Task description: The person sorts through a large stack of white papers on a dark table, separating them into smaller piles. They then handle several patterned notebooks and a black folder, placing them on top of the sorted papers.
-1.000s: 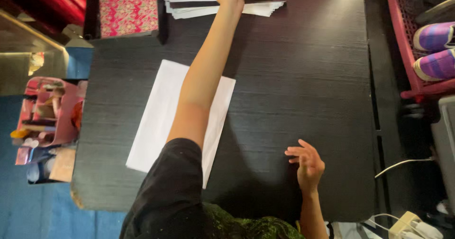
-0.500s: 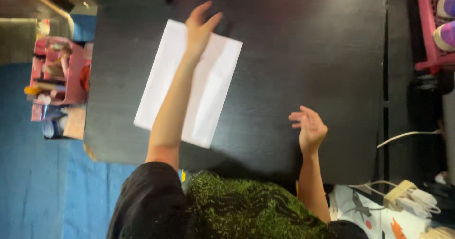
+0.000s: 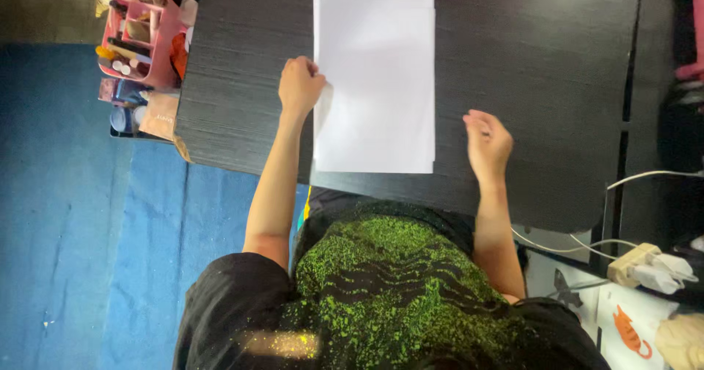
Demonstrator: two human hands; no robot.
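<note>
Two hands are seen in the head view, one at each side of a white sheet of paper (image 3: 374, 84) that is laid square on the dark desk (image 3: 528, 69), in the upper middle of the frame. Half a second ago the sheet was lying slanted toward the upper left, under the outstretched left arm; it is now straightened and centred before the person. The left hand (image 3: 299, 85) is curled loosely against the sheet's left edge, touching it. The right hand (image 3: 487, 139) is half-closed just beside the right edge, nothing being held. A pink organiser (image 3: 139, 29) is seen at the upper left.
</note>
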